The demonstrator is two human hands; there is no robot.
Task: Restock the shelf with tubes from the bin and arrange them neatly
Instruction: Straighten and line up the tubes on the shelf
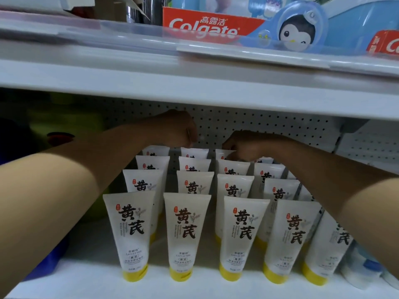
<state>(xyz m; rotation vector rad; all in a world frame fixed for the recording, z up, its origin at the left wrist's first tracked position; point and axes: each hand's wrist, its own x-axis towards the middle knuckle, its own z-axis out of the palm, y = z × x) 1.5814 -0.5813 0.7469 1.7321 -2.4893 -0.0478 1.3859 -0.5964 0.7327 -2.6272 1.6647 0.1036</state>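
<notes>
Nearest the camera, well in front of both hands, a front row of white plastic tubes (133, 234) with yellow caps and bold black Chinese lettering stands cap-down on the white shelf (86, 275), five across, the rightmost one leaning. Behind them more of the same tubes stand in columns running back toward the fingers, each row partly hidden by the one before it. Two bare forearms reach in from either side over these columns.

At the back of the shelf, the left hand (174, 129) hangs above the rearmost tube of the second column (194, 152), its fingers curled downward; whether they touch the tube's top edge or pinch anything I cannot tell. Just to its right, the right hand (248, 145) rests low on the back of the third column, fingers bent down round the top edge of the rearmost tube (222, 153) there, seemingly pinching it.

Beyond both hands stands a white perforated back panel (269, 124). Above them runs the white upper shelf (194, 89), carrying a red Colgate toothpaste box (205, 24) and a blue package with a cartoon penguin (300, 32).
</notes>
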